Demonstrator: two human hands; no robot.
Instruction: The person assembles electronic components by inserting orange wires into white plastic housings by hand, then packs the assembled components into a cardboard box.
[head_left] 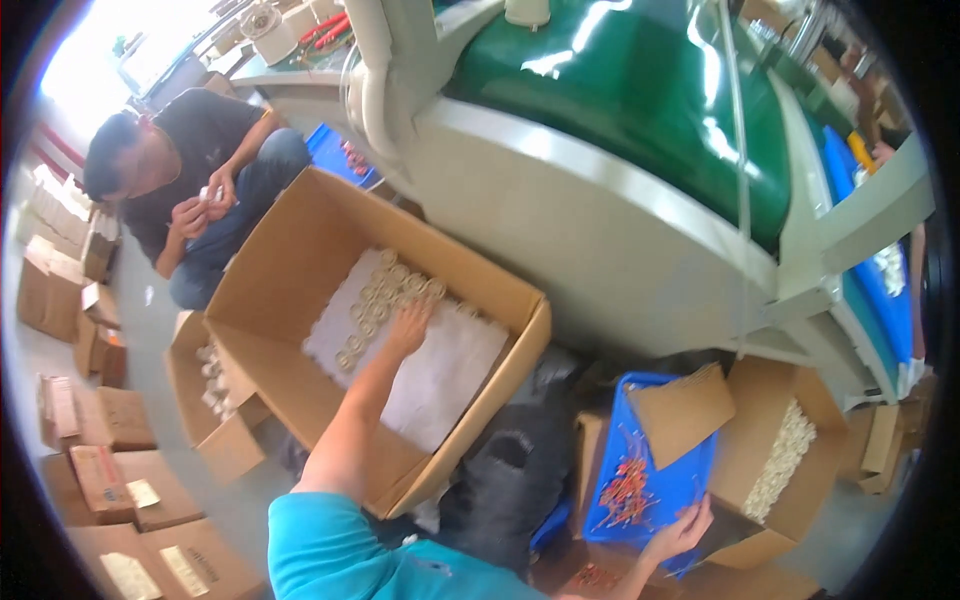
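Observation:
My left arm reaches into a large cardboard box. At the end of a cluster of cream-white round parts, my left hand has its fingertips closed on one round part. The parts stand in rough rows on a pale sheet inside the box. Lower right, my right hand is beside the edge of a blue plastic tray. Its fingers are half curled and apart, and I see nothing in them. Small orange-red pieces with thin leads lie in the tray.
A cardboard flap lies over part of the tray. Beside it stands a carton of small cream pieces. Another person crouches at left, holding a small white part. A green-topped machine stands ahead; cartons line the left.

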